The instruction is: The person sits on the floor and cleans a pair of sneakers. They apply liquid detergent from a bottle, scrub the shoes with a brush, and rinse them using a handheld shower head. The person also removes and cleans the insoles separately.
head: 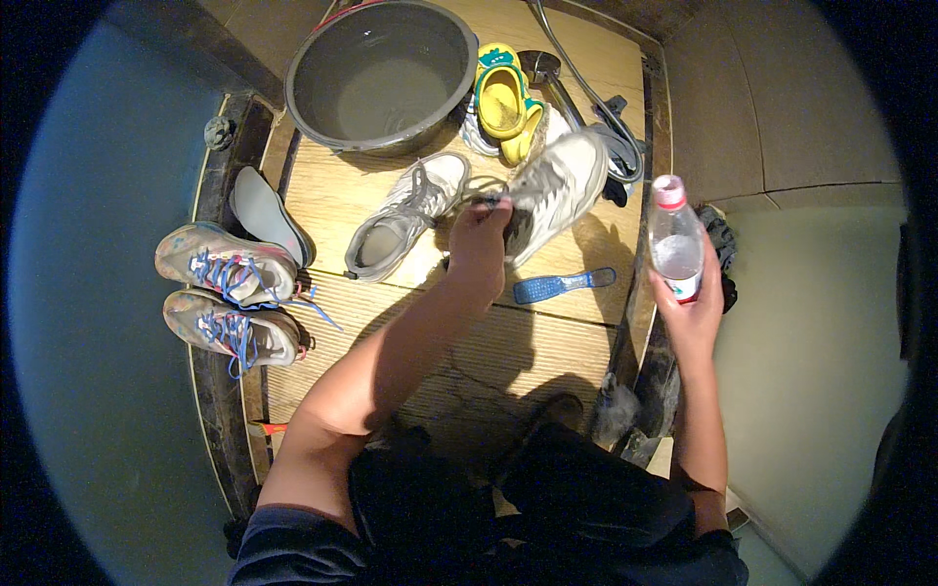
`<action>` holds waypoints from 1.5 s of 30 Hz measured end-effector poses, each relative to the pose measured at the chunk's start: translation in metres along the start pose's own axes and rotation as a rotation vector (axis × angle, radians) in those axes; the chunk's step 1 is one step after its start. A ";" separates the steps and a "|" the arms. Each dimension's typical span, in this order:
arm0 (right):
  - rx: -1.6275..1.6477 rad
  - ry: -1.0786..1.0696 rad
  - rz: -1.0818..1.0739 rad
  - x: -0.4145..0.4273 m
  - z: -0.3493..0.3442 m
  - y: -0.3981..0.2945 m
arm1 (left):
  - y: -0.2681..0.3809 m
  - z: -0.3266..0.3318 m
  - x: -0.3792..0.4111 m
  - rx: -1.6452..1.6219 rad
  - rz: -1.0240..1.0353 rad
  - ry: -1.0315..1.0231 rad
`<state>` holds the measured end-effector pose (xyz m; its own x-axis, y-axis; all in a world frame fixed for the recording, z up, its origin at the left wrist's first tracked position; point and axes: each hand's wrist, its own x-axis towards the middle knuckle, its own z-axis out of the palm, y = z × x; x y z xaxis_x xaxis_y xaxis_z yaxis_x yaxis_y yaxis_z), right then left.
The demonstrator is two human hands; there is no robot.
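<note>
My left hand grips a white lace-up sneaker at its opening, near the tongue and laces, and holds it over the floor with the toe pointing up and right. In my right hand is a clear plastic bottle with a pinkish-red cap and a label, held upright; whitish contents show inside. A matching white sneaker lies on the floor left of my left hand, its dark laces loose. Below the held shoe lies a blue plastic scrubbing brush.
A large dark basin of cloudy water stands at the back. Yellow-and-green clogs, a shower hose and dark cloths are to its right. Blue-laced running shoes and a grey insole rest along the left ledge.
</note>
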<state>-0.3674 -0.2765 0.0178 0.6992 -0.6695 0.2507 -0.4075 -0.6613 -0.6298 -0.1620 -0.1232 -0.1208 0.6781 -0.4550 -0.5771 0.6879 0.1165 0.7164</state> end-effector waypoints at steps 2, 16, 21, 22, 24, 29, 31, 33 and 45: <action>-0.007 -0.068 0.008 -0.004 0.010 0.001 | -0.004 -0.005 -0.018 0.023 -0.035 0.070; -0.120 -0.426 0.060 -0.027 0.050 -0.015 | 0.009 -0.064 -0.056 1.350 0.462 -0.307; -0.070 -0.499 0.132 -0.033 0.066 -0.007 | 0.014 -0.053 -0.061 1.501 0.442 -0.297; -0.040 -0.507 0.162 -0.033 0.065 -0.009 | 0.016 -0.053 -0.057 1.516 0.426 -0.311; -0.058 -0.491 0.171 -0.035 0.066 -0.009 | 0.018 -0.057 -0.053 1.489 0.556 -0.343; -0.036 -0.490 0.159 -0.039 0.066 -0.001 | 0.018 -0.078 -0.056 1.343 0.581 -0.239; -0.017 -0.534 0.176 -0.038 0.065 -0.006 | 0.020 -0.087 -0.062 1.357 0.593 -0.254; -0.025 -0.574 0.119 -0.039 0.067 0.000 | 0.019 -0.090 -0.065 1.300 0.616 -0.210; -0.033 -0.124 -0.079 0.008 0.091 0.015 | 0.050 -0.085 -0.062 1.390 0.801 -0.194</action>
<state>-0.3147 -0.2606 -0.0561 0.7960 -0.5698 0.2043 -0.3664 -0.7223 -0.5866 -0.1474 -0.0140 -0.0831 0.6134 -0.7858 0.0788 -0.6363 -0.4326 0.6388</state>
